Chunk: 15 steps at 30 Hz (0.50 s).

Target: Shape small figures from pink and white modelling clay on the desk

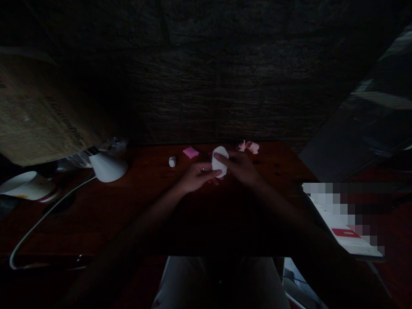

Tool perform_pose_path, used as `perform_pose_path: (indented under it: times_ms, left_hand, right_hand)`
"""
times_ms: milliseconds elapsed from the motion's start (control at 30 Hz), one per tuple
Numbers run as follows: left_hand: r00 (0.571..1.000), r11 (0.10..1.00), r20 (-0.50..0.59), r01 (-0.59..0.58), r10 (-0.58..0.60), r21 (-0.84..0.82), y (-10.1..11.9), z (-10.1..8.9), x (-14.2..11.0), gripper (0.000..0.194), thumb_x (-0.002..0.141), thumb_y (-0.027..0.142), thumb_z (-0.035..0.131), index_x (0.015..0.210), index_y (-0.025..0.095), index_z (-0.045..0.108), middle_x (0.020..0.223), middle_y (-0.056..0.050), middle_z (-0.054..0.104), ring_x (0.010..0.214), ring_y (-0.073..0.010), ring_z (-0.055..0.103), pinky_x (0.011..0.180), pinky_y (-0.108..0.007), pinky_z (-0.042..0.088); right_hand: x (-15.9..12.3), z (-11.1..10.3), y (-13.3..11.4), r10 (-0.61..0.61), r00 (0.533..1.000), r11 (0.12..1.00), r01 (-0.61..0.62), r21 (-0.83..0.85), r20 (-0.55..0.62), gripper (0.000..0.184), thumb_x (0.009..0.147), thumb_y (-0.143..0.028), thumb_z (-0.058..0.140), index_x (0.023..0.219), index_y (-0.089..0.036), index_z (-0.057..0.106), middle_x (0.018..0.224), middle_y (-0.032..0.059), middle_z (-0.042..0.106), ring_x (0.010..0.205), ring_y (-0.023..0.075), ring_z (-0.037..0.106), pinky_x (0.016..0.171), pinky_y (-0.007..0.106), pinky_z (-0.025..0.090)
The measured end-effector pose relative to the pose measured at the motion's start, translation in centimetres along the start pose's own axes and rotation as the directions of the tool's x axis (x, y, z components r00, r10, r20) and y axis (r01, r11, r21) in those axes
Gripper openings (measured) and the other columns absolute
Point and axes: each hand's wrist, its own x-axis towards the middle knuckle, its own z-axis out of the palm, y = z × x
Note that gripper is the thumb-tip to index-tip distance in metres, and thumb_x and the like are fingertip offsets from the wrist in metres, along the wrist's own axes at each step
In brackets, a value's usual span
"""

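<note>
Above the wooden tabletop, both hands pinch one flat white oval piece (220, 153), which looks like soft modelling clay. My left hand (197, 177) grips its lower part, the thumb lying across the front. From the other side, my right hand (243, 166) holds it with the thumb on its upper face. The fingers behind the piece are mostly hidden. Left of the hands lie a small white lump (172, 161) and a flat pink piece (191, 152). Light pink curled pieces (252, 147) sit behind my right hand, near the wall.
A white cone-shaped object (107, 168) with a pale cable (48, 214) stands on the table (135, 206) at left, beside a tipped white cup (27, 185). A cardboard box (41, 111) is behind them. A dark wall (206, 86) borders the back. White printed sheets (334, 223) lie at right.
</note>
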Motion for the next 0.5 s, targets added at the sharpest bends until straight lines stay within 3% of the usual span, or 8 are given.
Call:
perform_pose_path:
  times_ms: [133,333,500]
  left_hand:
    - [0.999,1.000,-0.041,0.015,-0.014,0.020,-0.09,0.02,0.17,0.037,0.082,0.050,0.072,0.089,0.013,0.072,0.083,-0.008,0.076,0.067,-0.0149,0.069,0.062,-0.025,0.053]
    - [0.979,0.998,-0.203,-0.014,0.025,0.054,-0.32,-0.20,0.50,0.039,0.085,0.054,0.065,0.083,0.015,0.071,0.079,-0.005,0.070,0.067,-0.0126,0.062,0.061,-0.024,0.050]
    - [0.968,0.997,-0.245,-0.044,0.060,0.069,-0.19,-0.17,0.46,0.040,0.084,0.054,0.066,0.076,0.015,0.069,0.069,-0.001,0.064,0.062,-0.0110,0.056,0.058,-0.023,0.045]
  right_hand:
    - [0.14,-0.03,0.26,0.003,0.999,1.000,-0.003,0.002,-0.039,0.049,0.075,-0.065,0.071,0.081,-0.016,0.072,0.070,0.0018,0.066,0.060,0.0131,0.057,0.054,0.026,0.044]
    - [0.10,0.12,-0.05,0.016,1.000,1.000,-0.016,-0.025,-0.020,0.048,0.074,-0.062,0.073,0.090,-0.017,0.074,0.072,0.0006,0.065,0.061,0.0120,0.054,0.054,0.025,0.040]
    - [0.13,0.10,-0.22,0.036,0.999,0.999,-0.036,0.007,-0.024,0.047,0.073,-0.062,0.075,0.087,-0.017,0.074,0.066,-0.0020,0.061,0.059,0.0104,0.049,0.056,0.025,0.040]
